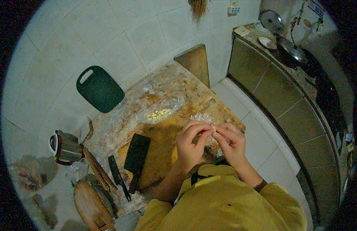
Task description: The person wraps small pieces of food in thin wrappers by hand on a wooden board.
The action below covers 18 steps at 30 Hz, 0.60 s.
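Observation:
My left hand [192,140] and my right hand [231,140] meet fingertip to fingertip over the near right part of the table. Between them they pinch a small pale piece [213,128], which looks like a garlic clove. Just beyond the fingers lies a heap of whitish peels or skins [202,117], partly hidden by the hands. To the left, several pale yellow peeled cloves [158,115] lie in a clear plastic bag [177,104]. A black-bladed cleaver [138,153] rests on a wooden board [159,153] beside my left forearm.
A black knife [117,171] lies on the worn table [109,130]. A dark green cutting board [100,89] stands against the tiled wall. A metal pot [69,150] and a woven basket [91,205] are at the left. A wooden panel [197,63] leans behind the table; a counter [253,37] curves along the right.

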Motion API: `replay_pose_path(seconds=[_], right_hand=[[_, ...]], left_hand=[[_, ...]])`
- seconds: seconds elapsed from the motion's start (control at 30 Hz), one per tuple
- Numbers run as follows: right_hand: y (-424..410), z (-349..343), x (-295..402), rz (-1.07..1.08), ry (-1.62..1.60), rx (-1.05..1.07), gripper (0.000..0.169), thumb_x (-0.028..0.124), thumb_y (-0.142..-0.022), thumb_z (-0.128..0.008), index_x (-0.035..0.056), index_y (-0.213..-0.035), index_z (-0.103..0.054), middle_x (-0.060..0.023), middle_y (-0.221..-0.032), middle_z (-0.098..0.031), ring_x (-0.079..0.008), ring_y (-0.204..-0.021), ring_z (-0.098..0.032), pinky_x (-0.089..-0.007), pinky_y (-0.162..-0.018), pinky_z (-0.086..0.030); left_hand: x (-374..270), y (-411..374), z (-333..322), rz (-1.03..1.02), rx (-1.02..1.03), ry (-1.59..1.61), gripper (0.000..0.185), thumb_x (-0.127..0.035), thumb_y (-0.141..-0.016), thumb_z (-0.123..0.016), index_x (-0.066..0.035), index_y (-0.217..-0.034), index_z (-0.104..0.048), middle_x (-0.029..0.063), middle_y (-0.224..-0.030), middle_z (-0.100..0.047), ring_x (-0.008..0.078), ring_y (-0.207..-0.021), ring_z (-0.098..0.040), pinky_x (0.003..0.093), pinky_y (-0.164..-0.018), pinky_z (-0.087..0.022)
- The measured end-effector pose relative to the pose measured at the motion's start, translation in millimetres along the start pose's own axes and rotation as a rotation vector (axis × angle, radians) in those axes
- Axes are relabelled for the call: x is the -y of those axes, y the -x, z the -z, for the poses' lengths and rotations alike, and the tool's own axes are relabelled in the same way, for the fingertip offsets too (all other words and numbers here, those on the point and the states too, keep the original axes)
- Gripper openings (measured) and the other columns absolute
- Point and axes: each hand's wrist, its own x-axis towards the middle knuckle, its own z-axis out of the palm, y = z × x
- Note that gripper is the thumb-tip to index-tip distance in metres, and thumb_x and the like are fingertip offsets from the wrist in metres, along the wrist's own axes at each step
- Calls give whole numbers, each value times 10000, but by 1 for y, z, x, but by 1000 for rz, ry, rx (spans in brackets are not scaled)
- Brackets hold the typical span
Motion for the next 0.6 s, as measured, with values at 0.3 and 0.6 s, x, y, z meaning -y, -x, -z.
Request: replay_pose_path(seconds=[0.3,0.6], right_hand=[[0,2,2,61,124,7,216,6,-759,-665,23,-974,-680,-95,-833,-626,-181,-760,-595,-261,-650,-461],[3,2,-3,38,169,23,192,17,-744,-685,17,-936,-687,-100,-795,-622,-186,-716,-588,-259,-620,-453]], left_hand=[[3,0,1,67,58,-16,71,15,-774,-616,-3,-840,-597,119,-825,-609,236,-742,-609,300,-658,-486],[-2,-9,10,105,283,-107,83,54,-792,-539,0,-855,-542,126,-836,-555,257,-769,-578,315,-676,-469]])
